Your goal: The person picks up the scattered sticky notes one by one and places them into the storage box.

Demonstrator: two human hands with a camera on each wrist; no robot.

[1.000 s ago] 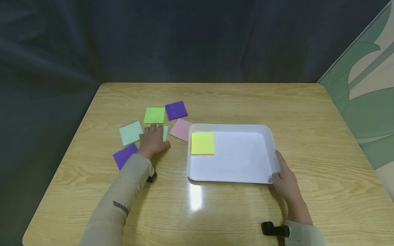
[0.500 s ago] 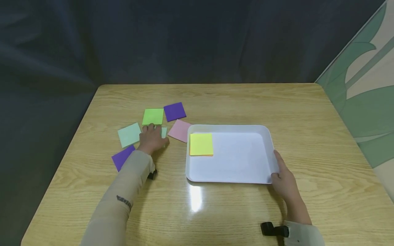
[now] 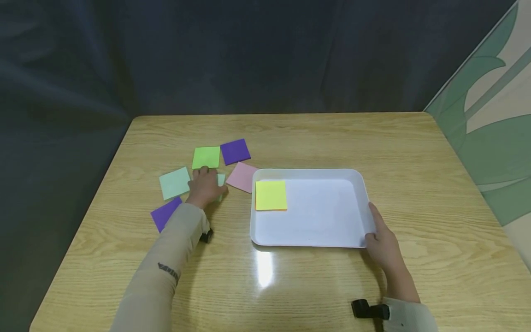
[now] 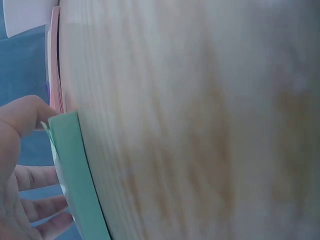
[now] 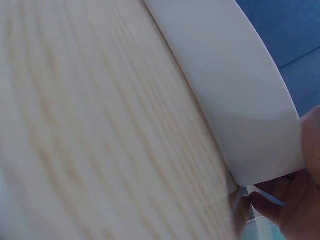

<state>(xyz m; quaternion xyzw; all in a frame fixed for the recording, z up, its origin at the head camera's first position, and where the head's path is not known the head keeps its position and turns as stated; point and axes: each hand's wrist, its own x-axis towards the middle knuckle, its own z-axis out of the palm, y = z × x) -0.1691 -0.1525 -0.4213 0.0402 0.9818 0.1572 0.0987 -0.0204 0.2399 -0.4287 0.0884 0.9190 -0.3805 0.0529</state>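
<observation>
My left hand point(image 3: 204, 188) reaches over a mint green sticky note pad point(image 3: 221, 179), hiding most of it. In the left wrist view, my thumb is at a corner of this thick mint pad point(image 4: 76, 160), where the top sheet lifts a little, and the other fingers reach over its top. My right hand point(image 3: 383, 242) grips the right side of a white tray point(image 3: 315, 230) near its front corner, thumb on the rim. A yellow sticky note pad point(image 3: 271, 195) lies at the tray's left end, with a thin orange edge beneath it.
Around my left hand lie a lime green pad point(image 3: 206, 157), a purple pad point(image 3: 235, 151), a pink pad point(image 3: 241, 177) beside the tray's left rim, another mint pad point(image 3: 174, 183) and a second purple pad point(image 3: 167, 213). All rest on a wooden table point(image 3: 311, 295).
The mint pad under my left hand has turned slightly and slid a bit toward me. My right hand and the tray have stayed in place; the head view has shifted slightly.
</observation>
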